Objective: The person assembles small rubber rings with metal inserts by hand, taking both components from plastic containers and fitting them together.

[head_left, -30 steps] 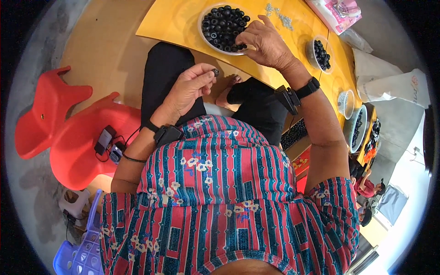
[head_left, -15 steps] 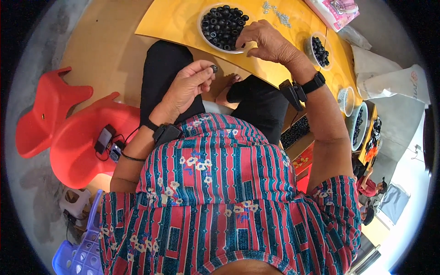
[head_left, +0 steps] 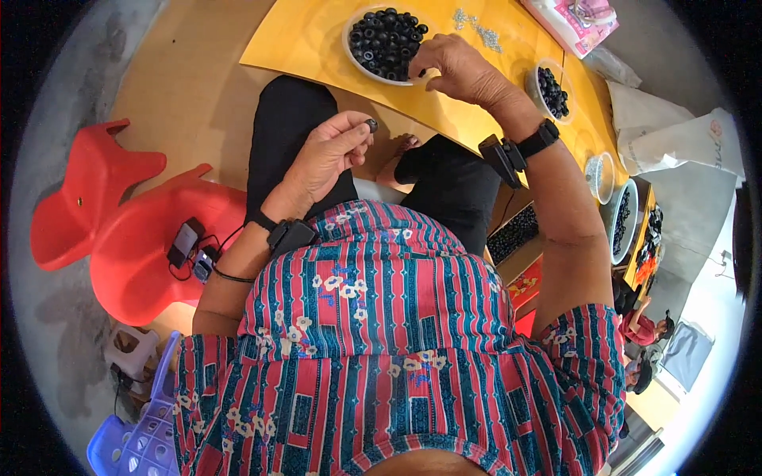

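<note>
My left hand [head_left: 327, 155] is closed in a pinch above my lap, thumb and fingers gripping a small round black piece [head_left: 371, 125] with a ring-like end. My right hand [head_left: 460, 70] reaches over the right rim of a clear plastic bowl [head_left: 349, 57] near the table's front edge. Its fingers are bent down at the pieces, with the thumb apart from them, and nothing shows between them. Many small black ring-ended pieces [head_left: 385, 40] fill that bowl.
Small silvery parts [head_left: 486, 36] lie loose on the yellow table [head_left: 305, 47]. Along it stand a second bowl of black pieces [head_left: 553, 94], a small clear tub [head_left: 600, 176] and a larger bowl [head_left: 627, 222]. Red chairs [head_left: 151, 246] are at left; a person [head_left: 644, 325] is far right.
My right hand's fingertips have shifted slightly up and left at the bowl's rim. The left hand still pinches the black piece, almost unmoved. The whole view has shifted slightly.
</note>
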### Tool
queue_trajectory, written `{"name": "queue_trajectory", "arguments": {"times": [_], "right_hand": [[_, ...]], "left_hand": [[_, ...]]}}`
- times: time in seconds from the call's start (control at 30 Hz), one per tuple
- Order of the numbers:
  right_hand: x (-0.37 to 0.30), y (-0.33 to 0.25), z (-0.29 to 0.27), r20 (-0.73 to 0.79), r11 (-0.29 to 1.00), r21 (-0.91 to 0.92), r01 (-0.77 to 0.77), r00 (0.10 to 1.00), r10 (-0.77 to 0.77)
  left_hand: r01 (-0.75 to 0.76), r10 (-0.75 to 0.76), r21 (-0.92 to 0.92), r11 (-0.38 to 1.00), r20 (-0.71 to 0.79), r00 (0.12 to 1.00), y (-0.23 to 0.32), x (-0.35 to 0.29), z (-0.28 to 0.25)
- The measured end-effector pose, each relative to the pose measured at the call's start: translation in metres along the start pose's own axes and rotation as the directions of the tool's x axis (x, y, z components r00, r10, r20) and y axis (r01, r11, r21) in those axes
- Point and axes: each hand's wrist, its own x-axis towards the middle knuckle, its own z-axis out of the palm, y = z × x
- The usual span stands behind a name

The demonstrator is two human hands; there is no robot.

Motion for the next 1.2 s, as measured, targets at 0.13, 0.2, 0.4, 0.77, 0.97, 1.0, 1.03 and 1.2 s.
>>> {"name": "queue_trajectory", "arguments": {"times": [0.13, 0.2, 0.4, 0.77, 0.97, 1.0, 1.03, 1.2], "right_hand": [[0.005, 0.005, -0.007, 0.226, 0.960, 0.269, -0.080, 0.974, 0.018], [0.005, 0.008, -0.009, 0.244, 0.934, 0.334, -0.126, 0.969, 0.043], [0.004, 0.005, -0.015, 0.269, 0.891, 0.398, -0.220, 0.956, 0.116], [-0.033, -0.042, -0.018, -0.289, 0.724, 0.687, -0.066, 0.889, 0.355], [-0.042, -0.091, -0.002, -0.267, 0.531, 0.845, -0.056, 0.817, 0.511], [-0.044, -0.095, 0.004, -0.224, 0.423, 0.905, -0.044, 0.797, 0.562], [-0.045, -0.099, 0.010, -0.206, 0.367, 0.930, -0.034, 0.779, 0.592], [-0.047, -0.110, 0.027, -0.246, 0.213, 0.966, 0.143, 0.756, 0.606]], "left_hand": [[-0.001, 0.001, -0.015, 1.000, 0.003, 1.000, -0.002, -0.002, -0.004], [-0.001, 0.001, -0.022, 1.000, 0.005, 1.000, -0.002, 0.000, -0.002], [-0.001, 0.001, -0.018, 1.000, -0.010, 1.000, 0.000, 0.000, -0.001], [-0.028, 0.028, -0.017, 0.999, 0.015, 0.999, 0.007, 0.005, 0.004], [-0.074, 0.071, 0.026, 0.997, 0.108, 0.992, 0.025, 0.011, 0.017], [-0.068, 0.064, 0.034, 0.997, 0.111, 0.992, 0.027, 0.012, 0.020], [-0.069, 0.061, 0.053, 0.996, 0.138, 0.989, 0.028, 0.012, 0.022], [-0.078, 0.056, 0.098, 0.992, 0.209, 0.976, 0.027, 0.013, 0.026]]}}
